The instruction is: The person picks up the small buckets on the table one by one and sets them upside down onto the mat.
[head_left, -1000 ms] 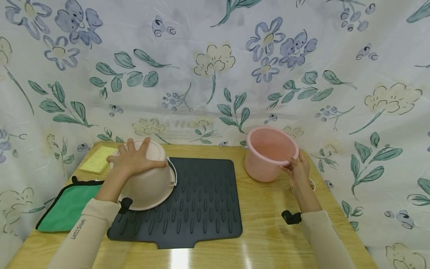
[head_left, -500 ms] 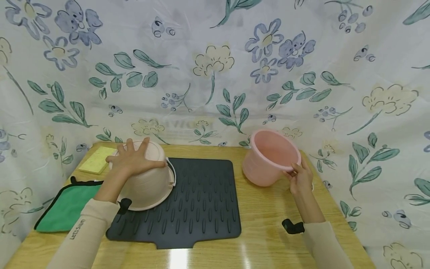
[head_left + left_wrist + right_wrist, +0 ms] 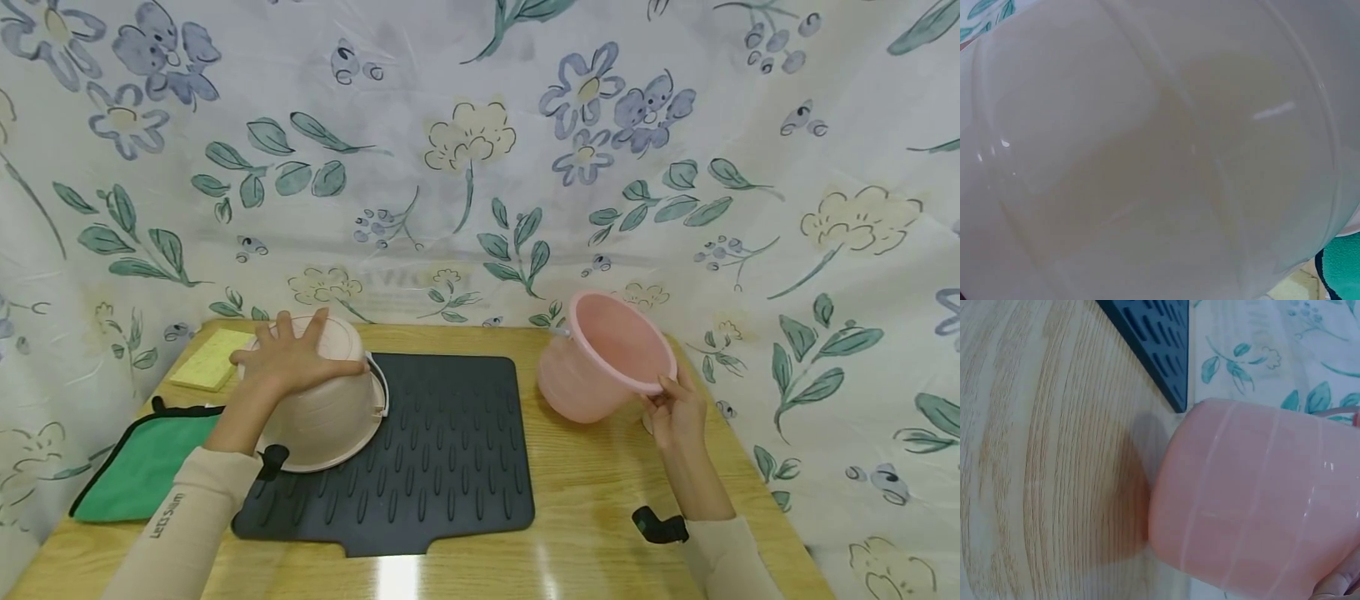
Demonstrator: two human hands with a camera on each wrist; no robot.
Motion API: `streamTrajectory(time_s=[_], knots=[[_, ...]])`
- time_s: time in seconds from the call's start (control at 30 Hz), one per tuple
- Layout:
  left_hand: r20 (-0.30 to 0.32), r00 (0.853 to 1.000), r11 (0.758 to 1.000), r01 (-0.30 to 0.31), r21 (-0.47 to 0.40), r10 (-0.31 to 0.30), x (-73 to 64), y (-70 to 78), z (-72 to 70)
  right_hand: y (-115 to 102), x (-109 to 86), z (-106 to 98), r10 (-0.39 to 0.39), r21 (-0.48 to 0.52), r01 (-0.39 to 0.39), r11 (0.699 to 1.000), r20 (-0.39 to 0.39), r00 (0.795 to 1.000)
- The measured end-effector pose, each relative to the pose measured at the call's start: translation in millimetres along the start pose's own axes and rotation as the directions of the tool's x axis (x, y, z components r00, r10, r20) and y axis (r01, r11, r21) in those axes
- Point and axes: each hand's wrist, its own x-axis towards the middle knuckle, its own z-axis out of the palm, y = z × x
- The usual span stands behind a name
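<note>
An upside-down beige bucket [image 3: 322, 425] stands on the left part of the dark ribbed mat, its white handle [image 3: 381, 383] hanging at the right side. With fingers and thumb spread, my left hand [image 3: 292, 358] rests on its upturned base and side; the bucket wall fills the left wrist view. My right hand [image 3: 678, 412] pinches the near right rim of a pink bucket [image 3: 573, 379], thumb on the rim. That bucket leans, its mouth facing up and to the right. In the right wrist view, the pink bucket [image 3: 1241, 494] shows its ridged outer side, and a fingertip appears at the corner.
The dark mat [image 3: 442, 442] lies mid-table on the wooden table [image 3: 585, 517]. At the left are a green cloth [image 3: 146, 462] with black edging and a yellow sponge-like pad [image 3: 212, 360]. A flowered curtain [image 3: 420, 192] hangs behind and around the table.
The pink bucket has tilted further, its rim tipping toward the right, and my right hand has come slightly nearer and to the right with it. My left hand stays on the beige bucket.
</note>
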Motion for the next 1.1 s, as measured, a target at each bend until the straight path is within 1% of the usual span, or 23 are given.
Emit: streamTrajectory(time_s=[0.17,0.4,0.6,0.7,0.83,1.0,1.1], knots=[[0.001,1.000,1.000,0.000,0.000,0.000,0.3,-1.1,0.1,1.4,-3.8,-2.4,-0.002,0.044,0.000,0.999,0.033,0.999],[0.014,1.000,1.000,0.001,0.000,-0.001,0.9,-2.0,-0.6,2.5,-11.5,-6.7,-0.005,0.057,0.001,0.998,0.063,0.998],[0.022,1.000,1.000,0.001,0.001,-0.001,0.5,-1.1,-1.5,5.6,-19.8,-14.0,0.011,0.110,-0.024,0.994,0.116,0.993],[0.022,1.000,1.000,0.001,0.002,-0.001,0.4,-0.9,-1.5,7.9,-23.9,-17.2,0.014,0.166,-0.038,0.985,0.146,0.989],[0.018,1.000,1.000,0.002,-0.001,-0.002,0.4,-1.5,-1.2,11.6,-30.0,-19.2,0.023,0.246,-0.071,0.967,0.193,0.981],[0.009,1.000,1.000,0.000,-0.007,0.000,1.4,-2.4,-0.1,17.9,-38.5,-19.0,0.038,0.292,-0.108,0.951,0.234,0.972],[0.008,1.000,1.000,0.001,-0.010,-0.001,2.3,-2.2,0.2,21.7,-43.0,-19.2,0.055,0.312,-0.128,0.941,0.233,0.971]])
